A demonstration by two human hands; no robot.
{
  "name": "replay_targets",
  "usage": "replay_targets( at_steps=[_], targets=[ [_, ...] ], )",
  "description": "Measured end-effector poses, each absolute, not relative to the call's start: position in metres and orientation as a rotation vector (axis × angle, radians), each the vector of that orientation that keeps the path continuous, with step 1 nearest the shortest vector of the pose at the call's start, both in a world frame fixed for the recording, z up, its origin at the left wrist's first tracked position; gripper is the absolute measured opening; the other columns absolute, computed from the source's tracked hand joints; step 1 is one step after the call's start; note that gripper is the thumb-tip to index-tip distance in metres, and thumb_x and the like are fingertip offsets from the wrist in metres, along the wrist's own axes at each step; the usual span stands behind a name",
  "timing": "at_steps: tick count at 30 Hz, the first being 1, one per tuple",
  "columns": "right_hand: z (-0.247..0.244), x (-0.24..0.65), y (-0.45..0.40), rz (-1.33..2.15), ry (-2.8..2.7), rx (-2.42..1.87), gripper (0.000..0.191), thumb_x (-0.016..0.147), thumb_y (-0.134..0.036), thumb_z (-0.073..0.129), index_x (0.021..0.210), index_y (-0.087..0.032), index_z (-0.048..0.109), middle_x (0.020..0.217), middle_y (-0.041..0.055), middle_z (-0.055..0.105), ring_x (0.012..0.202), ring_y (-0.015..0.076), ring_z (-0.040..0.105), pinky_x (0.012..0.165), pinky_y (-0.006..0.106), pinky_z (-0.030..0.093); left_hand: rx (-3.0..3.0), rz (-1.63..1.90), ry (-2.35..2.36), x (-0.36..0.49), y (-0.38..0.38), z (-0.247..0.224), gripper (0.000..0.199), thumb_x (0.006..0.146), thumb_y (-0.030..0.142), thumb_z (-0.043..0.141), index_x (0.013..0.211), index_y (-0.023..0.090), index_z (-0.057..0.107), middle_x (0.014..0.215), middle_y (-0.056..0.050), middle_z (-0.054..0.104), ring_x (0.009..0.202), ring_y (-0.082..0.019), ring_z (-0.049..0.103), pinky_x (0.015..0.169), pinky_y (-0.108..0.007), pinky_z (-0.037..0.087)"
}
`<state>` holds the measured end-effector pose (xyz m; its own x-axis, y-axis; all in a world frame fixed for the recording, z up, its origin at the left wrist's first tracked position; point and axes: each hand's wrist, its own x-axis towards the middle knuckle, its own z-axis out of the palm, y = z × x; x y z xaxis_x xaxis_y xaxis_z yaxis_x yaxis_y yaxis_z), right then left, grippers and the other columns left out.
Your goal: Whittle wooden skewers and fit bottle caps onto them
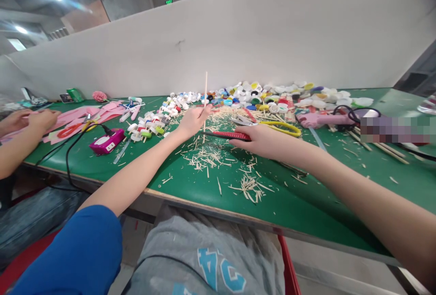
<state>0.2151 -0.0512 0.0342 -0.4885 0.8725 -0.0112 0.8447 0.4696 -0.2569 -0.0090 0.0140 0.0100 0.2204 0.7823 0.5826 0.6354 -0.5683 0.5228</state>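
Note:
My left hand (193, 122) is closed on a thin wooden stick (206, 83), held upright with its lower end near the table. My right hand (252, 137) is wrapped round the red ribbed handle of a knife (235, 136). Its dark blade points left and reaches the lower part of the stick; whether it touches cannot be made out. Under both hands lie wood shavings (204, 158), with another pile (250, 188) closer to the front edge. Just beyond my right hand are scissors with yellow handles (282, 127).
Many bottle caps (255, 95) are heaped along the white partition (272, 27). A magenta power socket (107, 142) with a black cable stands left. A pink glue gun (315, 120) and loose sticks (384, 147) lie right. At far left, a co-worker's hands (42, 120) handle pink paper (73, 115).

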Motion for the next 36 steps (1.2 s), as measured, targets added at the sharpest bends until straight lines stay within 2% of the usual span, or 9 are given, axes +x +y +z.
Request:
replay_targets(
  at_steps=[4, 9, 17, 29, 36],
  targets=[
    [0.027, 0.206, -0.052, 0.409, -2.582, -1.588, 0.044, 0.089, -0.059, 0.040, 0.094, -0.018, 0.056, 0.078, 0.0024, 0.059, 0.056, 0.0078, 0.046, 0.054, 0.024, 0.029, 2.284, 1.266, 1.364, -0.009, 0.014, 0.009, 0.064, 0.088, 0.067, 0.027, 0.046, 0.019, 0.034, 0.042, 0.001, 0.036, 0.044, -0.008, 0.034, 0.051, -0.027, 0.027],
    [0.032, 0.199, -0.055, 0.485, -2.572, -1.654, 0.045, 0.089, -0.059, 0.041, 0.091, -0.017, 0.057, 0.079, 0.0020, 0.060, 0.054, 0.0066, 0.047, 0.052, 0.023, 0.032, 2.287, 1.278, 1.361, -0.009, 0.014, 0.008, 0.064, 0.088, 0.068, 0.026, 0.047, 0.019, 0.035, 0.042, 0.001, 0.037, 0.044, -0.008, 0.035, 0.051, -0.027, 0.028],
    [0.041, 0.202, -0.059, 0.739, -2.572, -1.760, 0.051, 0.089, -0.063, 0.036, 0.099, -0.017, 0.055, 0.074, 0.0024, 0.059, 0.043, 0.0091, 0.049, 0.047, 0.026, 0.040, 2.280, 1.270, 1.357, -0.010, 0.016, 0.008, 0.066, 0.088, 0.068, 0.025, 0.046, 0.019, 0.037, 0.041, 0.001, 0.038, 0.043, -0.007, 0.035, 0.050, -0.026, 0.028],
    [0.042, 0.217, -0.056, 0.592, -2.556, -1.639, 0.063, 0.084, -0.075, 0.034, 0.103, -0.019, 0.056, 0.083, 0.0029, 0.062, 0.047, 0.0078, 0.050, 0.047, 0.024, 0.037, 2.219, 1.283, 1.370, -0.007, 0.011, 0.009, 0.062, 0.091, 0.060, 0.028, 0.046, 0.018, 0.038, 0.042, 0.001, 0.041, 0.045, -0.007, 0.042, 0.052, -0.025, 0.033],
    [0.045, 0.212, -0.057, 0.418, -2.503, -1.690, 0.058, 0.088, -0.070, 0.034, 0.096, -0.018, 0.058, 0.081, 0.0038, 0.062, 0.050, 0.0063, 0.049, 0.048, 0.022, 0.033, 2.285, 1.278, 1.385, -0.008, 0.014, 0.007, 0.062, 0.091, 0.061, 0.027, 0.047, 0.019, 0.035, 0.042, 0.001, 0.039, 0.046, -0.008, 0.040, 0.053, -0.027, 0.032]
  ],
)
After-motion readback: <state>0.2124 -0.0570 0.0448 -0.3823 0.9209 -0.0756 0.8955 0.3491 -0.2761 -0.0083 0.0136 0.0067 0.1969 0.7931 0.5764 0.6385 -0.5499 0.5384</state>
